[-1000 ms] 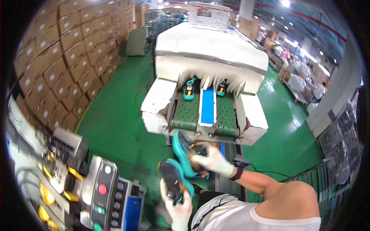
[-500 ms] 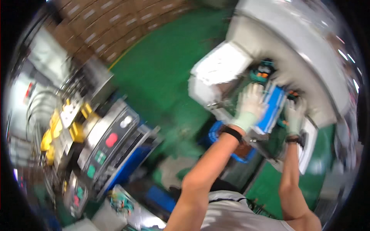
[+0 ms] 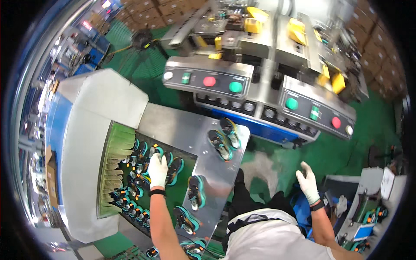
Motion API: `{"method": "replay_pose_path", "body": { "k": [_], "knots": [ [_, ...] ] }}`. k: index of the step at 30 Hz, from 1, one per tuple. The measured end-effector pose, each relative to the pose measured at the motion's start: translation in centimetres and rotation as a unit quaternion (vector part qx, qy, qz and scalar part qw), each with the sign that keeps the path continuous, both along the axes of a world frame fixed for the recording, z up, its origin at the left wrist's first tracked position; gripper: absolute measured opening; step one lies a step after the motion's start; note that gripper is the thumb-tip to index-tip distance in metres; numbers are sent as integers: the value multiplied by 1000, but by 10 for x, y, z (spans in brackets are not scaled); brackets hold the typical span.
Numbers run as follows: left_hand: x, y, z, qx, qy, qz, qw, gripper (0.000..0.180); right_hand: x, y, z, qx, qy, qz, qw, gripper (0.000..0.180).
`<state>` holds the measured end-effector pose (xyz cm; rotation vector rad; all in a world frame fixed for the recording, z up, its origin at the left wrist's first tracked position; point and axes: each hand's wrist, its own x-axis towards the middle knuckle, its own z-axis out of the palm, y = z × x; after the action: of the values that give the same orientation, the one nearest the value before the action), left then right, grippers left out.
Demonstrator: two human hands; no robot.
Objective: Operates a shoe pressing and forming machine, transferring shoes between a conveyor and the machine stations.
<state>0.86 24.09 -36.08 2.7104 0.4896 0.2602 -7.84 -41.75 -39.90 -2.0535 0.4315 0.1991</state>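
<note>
My left hand (image 3: 157, 171), in a white glove, is over several dark sneakers (image 3: 174, 170) with teal soles on the green conveyor belt (image 3: 172, 196). Its fingers are slightly apart, and the fingertips reach a shoe (image 3: 155, 150), though their exact contact is hard to make out. Off to the right, my gloved right hand (image 3: 308, 185) hangs in the air with fingers spread and nothing in it. More sneakers (image 3: 196, 192) stand on the metal table edge beside the belt, including a pair (image 3: 224, 139) at its far corner.
A white tunnel housing (image 3: 93, 130) with a bristle curtain (image 3: 115, 160) covers the belt's left end. Ahead stands a machine with two control panels (image 3: 208, 80) and yellow parts (image 3: 297, 30). At lower right, a blue block (image 3: 364, 232) lies among shoes in a white machine.
The view has swung round to the left. Both hands have come away from the blue block in the white machine; the left is now over the shoes on the belt.
</note>
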Motion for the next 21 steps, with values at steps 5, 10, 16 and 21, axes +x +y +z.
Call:
{"method": "replay_pose_path", "body": {
  "k": [5,10,16,21],
  "knots": [
    [-52,64,-105,135,249,-12,959,50,54,108,-20,-43,75,110,990,61],
    [-31,80,-132,-2,293,-1,956,58,100,194,8,-91,100,226,965,62],
    [12,12,58,-490,80,28,868,51,197,322,89,120,184,296,930,57],
    [82,-58,156,-646,104,-240,717,77,215,343,124,587,236,287,719,47]
  ]
}}
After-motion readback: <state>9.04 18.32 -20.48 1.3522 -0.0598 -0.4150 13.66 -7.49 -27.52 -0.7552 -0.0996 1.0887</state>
